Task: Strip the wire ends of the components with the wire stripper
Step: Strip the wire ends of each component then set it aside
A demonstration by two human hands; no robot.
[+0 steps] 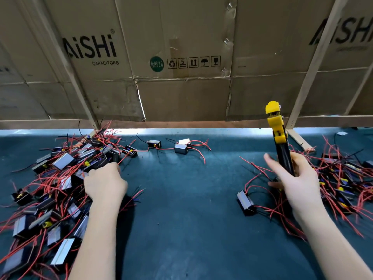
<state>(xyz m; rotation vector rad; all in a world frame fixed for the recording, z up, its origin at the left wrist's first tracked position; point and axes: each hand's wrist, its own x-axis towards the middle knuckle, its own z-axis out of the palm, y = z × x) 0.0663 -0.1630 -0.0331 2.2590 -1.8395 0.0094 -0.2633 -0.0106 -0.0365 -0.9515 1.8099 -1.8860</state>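
Dark green felt covers the desk point(181, 199) under my hands. My left hand point(105, 182) reaches, fingers curled, into the left heap of black box components with red wires point(56, 178); whether it grips one I cannot tell. My right hand point(294, 178) grips the yellow-headed black-handled wire stripper point(279, 138), upright, head pointing at the brown cardboard wall point(181, 57).

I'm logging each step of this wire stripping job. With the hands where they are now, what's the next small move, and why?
Probably the left hand should close on one component from the left pile and lift it toward the wire stripper. The right hand already holds the stripper upright with nothing in its head, and the left hand is reaching into the pile, though its fingers are hidden.
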